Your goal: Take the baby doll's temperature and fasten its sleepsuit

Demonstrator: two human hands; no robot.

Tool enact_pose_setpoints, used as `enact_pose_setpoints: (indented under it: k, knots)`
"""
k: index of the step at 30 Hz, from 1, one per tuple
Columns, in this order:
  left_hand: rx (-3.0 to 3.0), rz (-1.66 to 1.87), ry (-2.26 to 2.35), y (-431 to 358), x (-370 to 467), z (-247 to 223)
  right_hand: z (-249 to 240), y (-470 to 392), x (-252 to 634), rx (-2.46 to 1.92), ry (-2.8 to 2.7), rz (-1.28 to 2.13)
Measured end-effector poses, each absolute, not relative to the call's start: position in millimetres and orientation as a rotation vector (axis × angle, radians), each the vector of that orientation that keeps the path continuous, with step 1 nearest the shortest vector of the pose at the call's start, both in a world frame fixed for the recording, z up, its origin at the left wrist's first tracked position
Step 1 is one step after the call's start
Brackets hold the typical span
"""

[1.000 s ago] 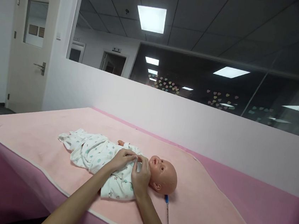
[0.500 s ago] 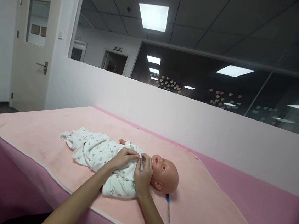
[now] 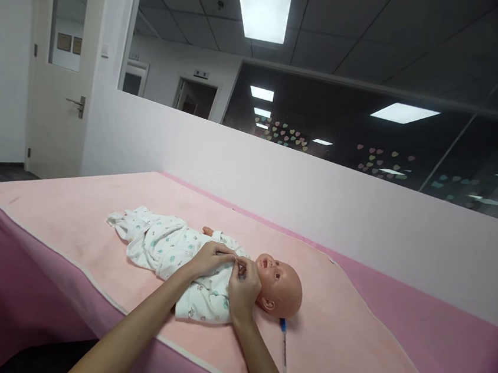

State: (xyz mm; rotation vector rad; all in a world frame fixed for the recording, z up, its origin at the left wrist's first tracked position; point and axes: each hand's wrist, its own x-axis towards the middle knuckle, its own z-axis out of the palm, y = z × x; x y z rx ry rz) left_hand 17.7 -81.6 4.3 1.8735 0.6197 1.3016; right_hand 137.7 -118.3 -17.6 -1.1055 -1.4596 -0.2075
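A baby doll (image 3: 280, 286) lies on its back on a pink blanket (image 3: 71, 221), head to the right. It wears a white printed romper (image 3: 167, 246). My left hand (image 3: 208, 258) and my right hand (image 3: 242, 289) meet at the doll's chest, just below its chin. Both pinch the romper's fabric near the neckline with closed fingertips. What lies between the fingers is too small to make out. A thin thermometer with a blue tip (image 3: 284, 345) lies on the blanket just right of my right forearm, below the doll's head.
The blanket covers a pink bed (image 3: 459, 345) that runs along a low white wall (image 3: 319, 200) topped by dark glass. The bed's near edge drops off at the lower left. A white door (image 3: 60, 72) stands at the far left.
My hands stay at the doll's neckline with small finger shifts; the right hand has curled tighter. The view has drifted slightly so the doll sits a little further right.
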Motion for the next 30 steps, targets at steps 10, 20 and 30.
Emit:
enact_pose_setpoints:
  k: [10, 20, 30]
  knots:
    - [1.853, 1.269, 0.609, -82.7, 17.0, 3.6, -13.6, -117.9, 137.9, -1.100, -1.597, -0.242]
    - [1.898, 1.275, 0.631, -82.7, 17.1, 6.1, -16.1, -115.9, 137.3, -1.134, -1.578, -0.246]
    - [2.079, 1.304, 0.799, -84.9, 14.2, 4.9, -18.5, -113.6, 139.6, -1.148, -1.542, -0.267]
